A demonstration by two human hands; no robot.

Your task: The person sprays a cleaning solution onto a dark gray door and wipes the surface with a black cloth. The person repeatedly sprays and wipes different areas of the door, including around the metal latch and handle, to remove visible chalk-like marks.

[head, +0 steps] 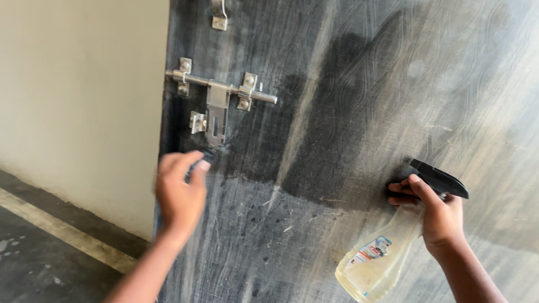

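Nearest to the lens was the bottle [377,259], a clear plastic sprayer with pale yellowish liquid pooled at its base and a small label on its side. It hung tilted well below and to the right of the bolt [220,88], its base pointing down and left, its black trigger head [441,178] pointing up and right. Her or his right hand [435,213] was wrapped tight around the neck, fingers curled over the front under the head, and the forearm ran off toward the lower right corner.

Across from it, just below the bolt, the left hand [181,193] was blurred. It was partly closed, thumb and fingers pinched on something small and dark [206,158] held against the door [365,101]; what that thing was I could not tell. The fingertips sat just under the hanging hasp plate [216,118] of the bolt, close to it, though whether they touched it was unclear.

Behind both hands the door stood dark grey and streaked, with a darker patch spreading right of the bolt and paler smears below it. Small dark spots dotted the surface beneath the bolt. Above the bolt a small metal bracket [219,15] showed at the top edge. Left of the bolt lay a plain beige wall [78,95], and below that a dark floor [33,258] with a pale strip [62,227] running along it.
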